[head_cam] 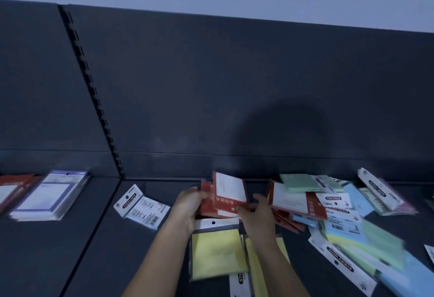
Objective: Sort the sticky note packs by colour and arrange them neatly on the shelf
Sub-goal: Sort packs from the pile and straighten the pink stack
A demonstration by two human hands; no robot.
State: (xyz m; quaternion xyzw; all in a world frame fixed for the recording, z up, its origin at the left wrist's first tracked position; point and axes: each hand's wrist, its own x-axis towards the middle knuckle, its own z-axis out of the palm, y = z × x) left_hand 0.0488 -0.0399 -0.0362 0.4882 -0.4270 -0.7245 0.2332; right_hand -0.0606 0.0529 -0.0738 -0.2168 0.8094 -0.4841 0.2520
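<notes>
A: What are the hands doing?

B: Both are on a small bundle of red packs [229,194], held tilted just above the shelf [70,238], near its back panel [234,85]. The left hand [190,202] curls round the bundle's left edge. The right hand [254,212] pinches its lower right corner.

A: And the other packs?

B: A yellow pack [216,249] lies flat under the wrists. A second yellow one beside it is partly hidden by the right arm. To the right is a loose heap [347,217] of overlapping blue, green and red packs. A white pack [143,205] lies alone left of the hands. Far left, on the next shelf section, a purple stack [47,195] sits just beside a red stack [21,179], both blurred.
</notes>
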